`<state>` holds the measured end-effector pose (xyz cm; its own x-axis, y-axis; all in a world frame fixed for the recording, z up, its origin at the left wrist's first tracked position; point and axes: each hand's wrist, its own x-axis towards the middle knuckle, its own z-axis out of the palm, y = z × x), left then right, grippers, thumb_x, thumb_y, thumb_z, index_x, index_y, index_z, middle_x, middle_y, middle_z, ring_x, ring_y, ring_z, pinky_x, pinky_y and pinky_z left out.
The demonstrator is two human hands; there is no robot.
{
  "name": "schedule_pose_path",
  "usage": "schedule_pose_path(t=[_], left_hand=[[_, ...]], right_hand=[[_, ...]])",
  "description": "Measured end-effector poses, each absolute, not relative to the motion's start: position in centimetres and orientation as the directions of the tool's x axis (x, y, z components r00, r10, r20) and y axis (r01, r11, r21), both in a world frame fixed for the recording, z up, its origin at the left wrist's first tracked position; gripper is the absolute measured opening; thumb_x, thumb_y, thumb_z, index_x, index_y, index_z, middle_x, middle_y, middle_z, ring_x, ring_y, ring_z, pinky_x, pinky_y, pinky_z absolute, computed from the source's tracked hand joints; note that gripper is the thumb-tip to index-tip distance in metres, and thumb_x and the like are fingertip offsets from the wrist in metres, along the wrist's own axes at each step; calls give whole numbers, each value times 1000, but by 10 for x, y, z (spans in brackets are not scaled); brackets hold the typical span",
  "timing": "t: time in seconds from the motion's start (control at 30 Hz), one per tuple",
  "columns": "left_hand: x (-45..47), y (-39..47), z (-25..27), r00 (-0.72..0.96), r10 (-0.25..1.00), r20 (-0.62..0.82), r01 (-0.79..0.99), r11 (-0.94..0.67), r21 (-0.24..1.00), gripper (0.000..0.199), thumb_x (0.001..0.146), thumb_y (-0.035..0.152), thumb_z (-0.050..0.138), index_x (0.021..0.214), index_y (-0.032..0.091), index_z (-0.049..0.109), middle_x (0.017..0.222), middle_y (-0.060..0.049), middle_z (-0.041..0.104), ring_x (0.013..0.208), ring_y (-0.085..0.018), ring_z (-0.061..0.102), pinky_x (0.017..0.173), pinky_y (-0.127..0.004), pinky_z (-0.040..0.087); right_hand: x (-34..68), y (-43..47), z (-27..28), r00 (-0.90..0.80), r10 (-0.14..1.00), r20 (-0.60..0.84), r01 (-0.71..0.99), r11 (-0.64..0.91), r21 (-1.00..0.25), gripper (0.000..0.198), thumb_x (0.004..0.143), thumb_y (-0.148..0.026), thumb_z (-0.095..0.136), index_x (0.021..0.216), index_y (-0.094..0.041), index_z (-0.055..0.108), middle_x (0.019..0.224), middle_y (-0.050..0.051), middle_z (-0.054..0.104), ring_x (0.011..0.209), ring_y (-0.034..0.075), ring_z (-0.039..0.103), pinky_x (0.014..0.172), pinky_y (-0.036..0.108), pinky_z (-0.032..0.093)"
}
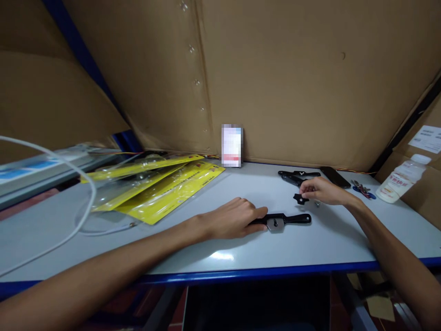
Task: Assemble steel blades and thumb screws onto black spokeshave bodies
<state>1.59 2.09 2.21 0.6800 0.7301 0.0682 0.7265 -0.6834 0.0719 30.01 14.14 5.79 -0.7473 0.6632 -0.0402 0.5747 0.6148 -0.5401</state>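
Note:
My left hand [237, 218] is closed round one handle of a black spokeshave [298, 219] just above the white tabletop. A silvery blade [275, 225] with a slot sits at the middle of its body. To the right, my right hand [322, 191] pinches a small black lever cap [301, 198] with a hole in it, held apart from the spokeshave. Small shiny hardware [317, 204], too small to name surely, shows beneath those fingers. Behind that hand lie more black spokeshave bodies [310, 174], partly hidden by it.
Yellow-backed clear blister packs [172, 193] are piled at left, beside a white cable [93, 193]. A phone with a blurred screen [231, 146] leans against the cardboard wall. At right are a dark phone [335, 177], keys [361, 189] and a white bottle [403, 178].

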Motion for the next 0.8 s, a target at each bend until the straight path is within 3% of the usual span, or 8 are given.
schedule_pose_path(t=[0.2,0.5,0.63,0.8], left_hand=[[17,21,24,685,727,57,727,-686,12,26,104,41,50,94,20,60,71,-4,71,57,-21,63,52,-34,26],[18,21,23,692,718,69,721,-692,-34,24,102,40,53,97,19,62,72,-4,72,59,-20,64,52,-32,25],[18,20,25,681,730,53,732,-680,-32,23,102,40,54,97,19,62,73,-4,72,60,-20,65,52,-32,25],[18,19,27,675,737,39,738,-675,-16,27,104,41,50,95,19,61,73,-5,73,59,-21,64,53,-33,25]], right_hand=[[264,90,58,-805,588,80,423,664,-617,11,88,-25,58,83,-19,66,82,2,67,72,15,55,69,28,42],[243,67,40,-802,591,85,418,658,-627,11,87,-15,60,79,-19,67,79,0,65,66,13,52,65,26,41],[245,69,45,-793,592,147,429,713,-555,11,87,-14,60,84,-18,70,83,1,66,68,13,55,66,26,42],[265,86,65,-613,666,425,528,745,-408,14,91,-23,57,83,-19,68,85,4,69,72,16,58,66,28,41]])
